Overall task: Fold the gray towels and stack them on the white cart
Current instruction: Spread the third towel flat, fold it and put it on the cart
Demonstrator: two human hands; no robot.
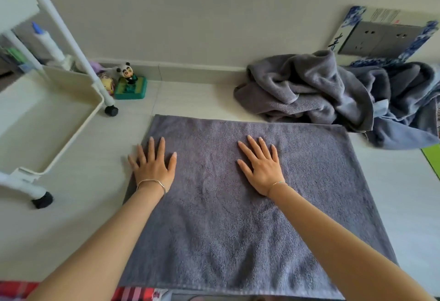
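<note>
Your two hands lie flat on a gray towel (250, 217) that is spread out on the floor in front of you. The left hand (153, 166) is open, with the fingers straight and apart. It rests across the left edge of the towel, so the outer fingers reach over onto the floor. The right hand (262, 169) is also open, palm down, and presses on the upper middle part of the towel. Neither hand grips anything. Each wrist carries a thin bracelet.

The towel lies smooth, with its far edge toward the wall and its near edge close to your body. Behind its right corner is a loose pile of gray towels (309, 91), not folded, near the wall.

The white cart (71, 138) stands to your left, just beside the towel but not touching it. One black wheel (111, 110) is near the far left corner of the towel. No towel shows on the cart's lower tray.

Beside that wheel, at the wall, stands a small panda figure (127, 74) on a green base. A gray wall socket (381, 39) is above the pile.
</note>
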